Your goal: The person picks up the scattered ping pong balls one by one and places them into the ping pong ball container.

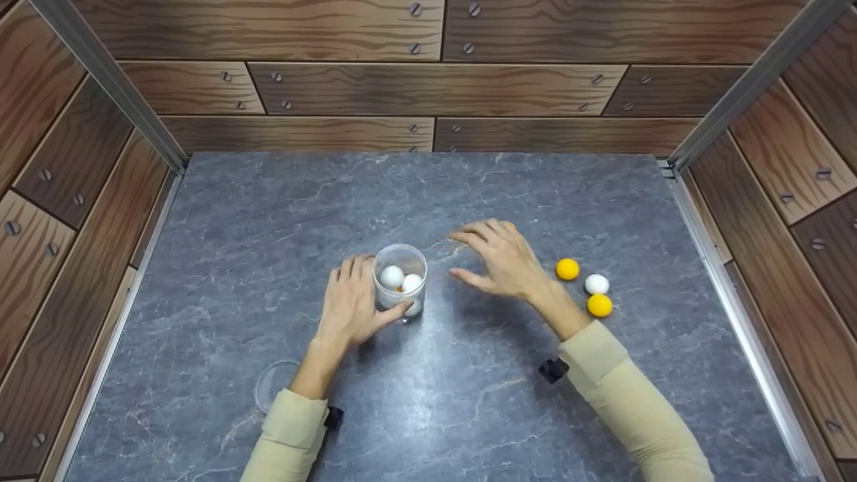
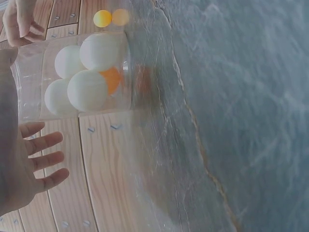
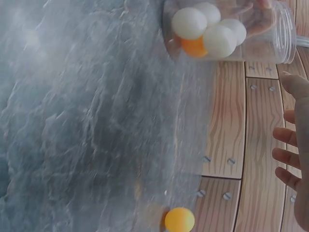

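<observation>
Both hands work over the middle of the frame: the left hand [image 1: 351,298] lightly grasps a clear jar [image 1: 404,253], thumb across its near side, with several fingers standing off the wall in the left wrist view; the right hand [image 1: 499,261], to the jar's right, holds nothing, its fingers relaxed and thumb apart. Nearest, at the bottom, are two pale sleeves [image 1: 639,402], each with a small black device [image 1: 554,370] at the cuff. A clear round lid [image 1: 271,385] lies at lower left, partly behind the left forearm. Upright at centre, the jar contains four white balls [image 2: 88,91] and some orange low down, at least one orange ball [image 3: 194,47]; whether more hide there I cannot tell. Right of centre lie one loose white ball [image 1: 597,284] and two yellow-orange balls [image 1: 568,269], while another yellow ball [image 3: 179,220] peeks out beyond the right hand's knuckles. Judging by this layout, the jar is being filled: the lid is off and at least five balls are inside, leaving four in sight outside and the lid not yet on. Farther up, the grey table [image 1: 301,194] meets wood-patterned boards [image 1: 428,87]. No brand, label or writing can be read on anything.
</observation>
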`<state>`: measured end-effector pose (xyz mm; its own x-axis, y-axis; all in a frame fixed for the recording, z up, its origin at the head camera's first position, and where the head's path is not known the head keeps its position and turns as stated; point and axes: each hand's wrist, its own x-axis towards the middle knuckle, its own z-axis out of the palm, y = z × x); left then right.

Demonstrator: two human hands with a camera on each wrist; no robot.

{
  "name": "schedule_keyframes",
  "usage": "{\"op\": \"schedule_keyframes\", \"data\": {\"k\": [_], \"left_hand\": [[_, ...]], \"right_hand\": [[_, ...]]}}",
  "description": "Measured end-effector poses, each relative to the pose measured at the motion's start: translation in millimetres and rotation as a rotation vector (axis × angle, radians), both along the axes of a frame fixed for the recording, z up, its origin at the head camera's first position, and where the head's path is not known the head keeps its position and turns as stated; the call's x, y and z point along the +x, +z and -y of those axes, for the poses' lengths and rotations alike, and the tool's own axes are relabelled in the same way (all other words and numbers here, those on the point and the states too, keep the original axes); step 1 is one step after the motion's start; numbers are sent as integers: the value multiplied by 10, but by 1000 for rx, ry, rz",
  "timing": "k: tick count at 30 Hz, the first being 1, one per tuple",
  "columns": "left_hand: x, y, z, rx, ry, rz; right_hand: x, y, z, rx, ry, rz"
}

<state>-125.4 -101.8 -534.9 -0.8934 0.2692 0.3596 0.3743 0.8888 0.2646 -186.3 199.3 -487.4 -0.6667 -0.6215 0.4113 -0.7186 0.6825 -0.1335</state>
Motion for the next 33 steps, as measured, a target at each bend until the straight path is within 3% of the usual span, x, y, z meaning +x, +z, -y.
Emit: {"op": "schedule_keyframes", "data": {"k": [12,18,33], "left_hand": [[19,-21,6,11,-1,-14],[9,-11,9,23,-1,0],[-3,5,7,16,-3,21]], "right_hand": [[-59,-139,-204,132,-65,29],[-115,-192,-294,158,-103,10],[-245,-304,-439,165,-173,94]]}}
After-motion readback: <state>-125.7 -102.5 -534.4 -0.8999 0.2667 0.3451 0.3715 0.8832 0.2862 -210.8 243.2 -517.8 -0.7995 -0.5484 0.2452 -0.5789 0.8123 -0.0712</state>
